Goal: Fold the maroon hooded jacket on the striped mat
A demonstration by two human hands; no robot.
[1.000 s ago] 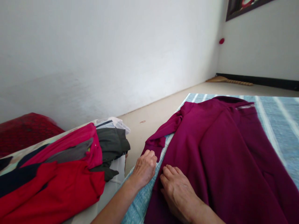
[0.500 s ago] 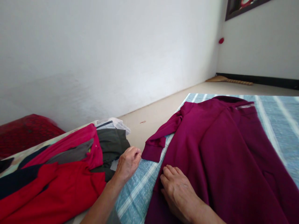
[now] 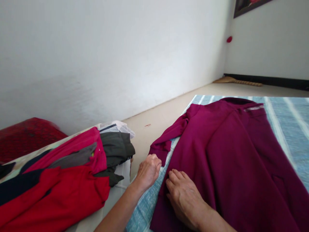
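Observation:
A purple long-sleeved jacket (image 3: 231,154) lies spread on a blue, white-striped cloth (image 3: 285,119). Its left sleeve is bent down toward me, with the cuff (image 3: 160,154) by the cloth's left edge. My left hand (image 3: 149,169) is closed at this cuff, fingers curled and seemingly pinching its fabric, though the fingertips are hidden. On the jacket's left side, near the hem, rests my right hand (image 3: 183,193), palm down with the fingers fairly flat and nothing held.
To the left is a heap of clothes: a red garment (image 3: 72,196), a pink one (image 3: 70,145) and a dark green one (image 3: 117,146). Behind them sits a dark red bundle (image 3: 29,137). A broom (image 3: 238,80) lies by the far wall, and a thin loop (image 3: 147,125) on the floor.
My left hand has moved right and slightly down, from beside the cuff's corner to over the cuff. My right hand stays almost where it was on the jacket.

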